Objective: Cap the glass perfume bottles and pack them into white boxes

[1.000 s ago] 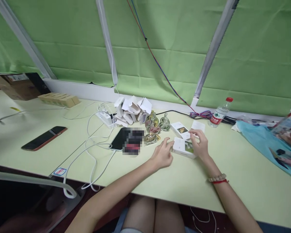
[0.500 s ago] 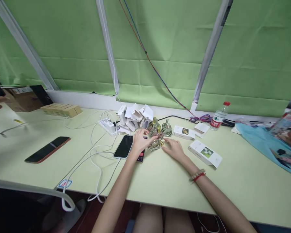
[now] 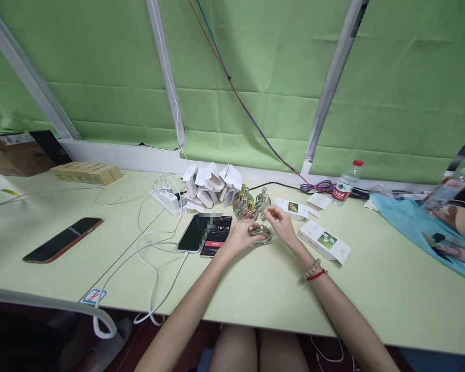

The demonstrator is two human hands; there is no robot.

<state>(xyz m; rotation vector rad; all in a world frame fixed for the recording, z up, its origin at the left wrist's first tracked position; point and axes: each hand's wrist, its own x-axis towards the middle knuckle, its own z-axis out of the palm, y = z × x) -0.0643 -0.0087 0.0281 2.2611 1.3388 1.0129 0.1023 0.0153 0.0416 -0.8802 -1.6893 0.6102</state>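
My left hand (image 3: pixel 242 235) is closed round the side of a round, clear glass perfume bottle (image 3: pixel 262 235) standing on the table. Just above and to the right of it, my right hand (image 3: pixel 282 225) pinches a small gold cap (image 3: pixel 264 217), partly hidden by the fingers. Behind my hands stand several more glass perfume bottles (image 3: pixel 240 207), some with gold tops. A silver-topped one (image 3: pixel 263 199) is a little to their right. Close to my right wrist lies a white box with a green picture (image 3: pixel 326 241).
Left of my hands lie a dark phone (image 3: pixel 195 233) on a white cable and a lit phone (image 3: pixel 217 235). Behind are crumpled white boxes (image 3: pixel 211 182) and a power strip (image 3: pixel 166 200). A water bottle (image 3: pixel 346 185) and blue cloth (image 3: pixel 399 219) are on the right.
My right hand has lifted slightly, with the gold cap between its fingers. My left hand has moved down and right onto the bottle's side, uncovering the lit phone. The view has shifted slightly.
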